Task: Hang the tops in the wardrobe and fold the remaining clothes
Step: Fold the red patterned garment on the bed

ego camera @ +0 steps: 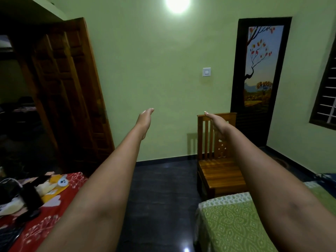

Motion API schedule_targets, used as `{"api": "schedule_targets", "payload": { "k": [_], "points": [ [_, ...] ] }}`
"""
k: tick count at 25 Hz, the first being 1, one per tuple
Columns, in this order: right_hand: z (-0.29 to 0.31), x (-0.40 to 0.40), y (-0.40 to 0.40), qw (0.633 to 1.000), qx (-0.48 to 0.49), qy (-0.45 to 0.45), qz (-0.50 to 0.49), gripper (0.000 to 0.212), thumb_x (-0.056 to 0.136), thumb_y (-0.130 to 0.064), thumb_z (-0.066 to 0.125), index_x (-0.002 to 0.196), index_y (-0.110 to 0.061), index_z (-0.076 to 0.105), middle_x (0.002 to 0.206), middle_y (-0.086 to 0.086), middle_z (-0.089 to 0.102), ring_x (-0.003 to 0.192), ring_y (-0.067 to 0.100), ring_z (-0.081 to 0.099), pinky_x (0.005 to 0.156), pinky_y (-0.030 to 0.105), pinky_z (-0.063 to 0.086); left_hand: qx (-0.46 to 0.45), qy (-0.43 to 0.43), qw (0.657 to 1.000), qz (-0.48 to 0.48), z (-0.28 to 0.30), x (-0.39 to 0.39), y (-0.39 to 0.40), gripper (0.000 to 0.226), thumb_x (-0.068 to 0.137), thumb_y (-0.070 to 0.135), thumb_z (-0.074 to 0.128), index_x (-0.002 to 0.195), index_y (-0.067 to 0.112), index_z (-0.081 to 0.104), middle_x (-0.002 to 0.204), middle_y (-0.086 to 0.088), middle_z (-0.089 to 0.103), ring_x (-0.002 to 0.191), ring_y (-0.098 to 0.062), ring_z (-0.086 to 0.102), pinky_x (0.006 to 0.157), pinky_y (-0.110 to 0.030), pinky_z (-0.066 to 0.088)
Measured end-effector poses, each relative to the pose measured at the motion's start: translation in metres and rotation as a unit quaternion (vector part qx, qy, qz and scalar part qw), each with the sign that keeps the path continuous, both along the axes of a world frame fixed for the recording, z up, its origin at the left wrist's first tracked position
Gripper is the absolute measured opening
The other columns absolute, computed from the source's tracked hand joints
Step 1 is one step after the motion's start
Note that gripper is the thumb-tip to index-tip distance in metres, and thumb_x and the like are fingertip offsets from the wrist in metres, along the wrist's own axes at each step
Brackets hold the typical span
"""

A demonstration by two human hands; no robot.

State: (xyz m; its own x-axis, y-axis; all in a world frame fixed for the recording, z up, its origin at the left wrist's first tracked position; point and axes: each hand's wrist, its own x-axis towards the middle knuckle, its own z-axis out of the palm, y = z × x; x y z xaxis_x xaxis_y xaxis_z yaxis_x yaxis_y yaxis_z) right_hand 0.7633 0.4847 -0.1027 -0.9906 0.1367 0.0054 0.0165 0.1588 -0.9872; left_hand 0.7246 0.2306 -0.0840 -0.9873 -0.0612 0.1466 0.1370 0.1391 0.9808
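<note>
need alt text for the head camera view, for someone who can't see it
Two bare arms stretch forward, left hand and right hand open and holding nothing. A pile of clothes lies on a red bed at left; a wooden chair stands against the green wall.

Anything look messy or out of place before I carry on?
Only the clothes: they lie in a loose, unfolded heap on the red bedsheet at the left. Both the left hand and right hand are stretched forward, flat and empty. The wooden chair stands upright.
</note>
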Motion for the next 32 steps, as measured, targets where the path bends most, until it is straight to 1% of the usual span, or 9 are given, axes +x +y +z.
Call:
{"api": "schedule_targets", "payload": {
  "k": [2,5,8,10,13,18,22,27,32],
  "points": [
    [0.004,-0.047,0.024,1.0,0.001,-0.006,0.003,0.072,0.092,-0.058,0.044,0.15,-0.019,0.025,0.158,0.01,0.017,0.145,0.031,0.016,0.117,0.05,0.016,0.005,-0.001,1.0,-0.012,0.006,-0.05,0.026,0.048,0.097,0.035,0.039,0.14,0.015,0.043,0.149,0.0,0.04,0.138,-0.019,0.034,0.111,-0.036,0.028],
    [0.008,-0.104,0.072,1.0,0.003,-0.014,-0.013,0.079,0.085,-0.066,0.047,0.148,-0.022,0.03,0.156,0.011,0.023,0.142,0.032,0.025,0.115,0.053,0.021,0.021,0.005,0.999,-0.046,0.017,-0.119,0.081,0.047,0.098,0.035,0.038,0.14,0.015,0.043,0.147,0.0,0.043,0.136,-0.018,0.036,0.113,-0.037,0.027],
    [0.007,-0.136,0.125,0.998,-0.013,-0.01,-0.054,0.069,0.092,-0.058,0.042,0.148,-0.019,0.03,0.15,0.004,0.033,0.139,0.026,0.03,0.11,0.037,0.025,0.031,-0.001,0.993,-0.112,0.015,-0.177,0.157,0.047,0.099,0.034,0.036,0.141,0.014,0.041,0.147,-0.001,0.042,0.138,-0.02,0.034,0.115,-0.038,0.025],
    [0.003,-0.144,0.171,0.994,-0.016,-0.005,-0.108,0.06,0.098,-0.048,0.039,0.149,-0.018,0.027,0.153,0.0,0.027,0.143,0.022,0.02,0.113,0.036,0.017,0.007,-0.016,0.984,-0.175,0.007,-0.199,0.217,0.049,0.099,0.036,0.034,0.143,0.014,0.038,0.149,-0.002,0.039,0.14,-0.022,0.031,0.117,-0.042,0.022],
    [0.002,-0.135,0.249,0.978,-0.006,0.01,-0.208,0.061,0.098,-0.048,0.039,0.151,-0.02,0.022,0.159,0.0,0.01,0.147,0.019,0.006,0.116,0.036,0.007,0.004,-0.022,0.963,-0.268,0.005,-0.223,0.311,0.051,0.101,0.036,0.03,0.147,0.015,0.033,0.152,-0.003,0.034,0.142,-0.023,0.026,0.118,-0.042,0.018],
    [0.009,-0.075,0.358,0.925,-0.023,0.034,-0.378,0.058,0.098,-0.044,0.042,0.149,-0.02,0.027,0.159,0.0,0.011,0.147,0.018,0.006,0.117,0.035,0.007,0.012,-0.001,0.905,-0.425,0.019,-0.225,0.467,0.048,0.103,0.032,0.028,0.146,0.013,0.034,0.145,0.002,0.04,0.134,-0.017,0.035,0.109,-0.031,0.024],
    [0.012,-0.024,0.416,0.872,-0.026,0.005,-0.489,0.071,0.095,-0.052,0.044,0.152,-0.019,0.016,0.16,0.004,0.006,0.147,0.02,0.004,0.118,0.038,0.007,-0.014,0.02,0.843,-0.537,0.032,-0.214,0.571,0.05,0.102,0.035,0.026,0.148,0.016,0.031,0.154,-0.003,0.031,0.142,-0.021,0.027,0.112,-0.034,0.021],
    [0.013,0.017,0.446,0.821,-0.028,-0.01,-0.57,0.08,0.091,-0.06,0.044,0.152,-0.021,0.012,0.16,0.005,0.005,0.147,0.023,0.003,0.118,0.041,0.008,-0.02,0.006,0.777,-0.629,0.033,-0.207,0.654,0.05,0.102,0.038,0.029,0.148,0.018,0.03,0.155,-0.001,0.03,0.143,-0.021,0.025,0.113,-0.036,0.021],
    [-0.034,0.03,0.466,0.78,-0.052,-0.062,-0.62,0.077,0.092,-0.059,0.044,0.152,-0.02,0.015,0.159,0.01,0.01,0.147,0.028,0.006,0.118,0.045,0.011,-0.062,-0.019,0.744,-0.665,-0.017,-0.203,0.716,0.051,0.101,0.039,0.031,0.148,0.018,0.03,0.155,0.0,0.03,0.142,-0.021,0.027,0.111,-0.036,0.023]
  ]
}}
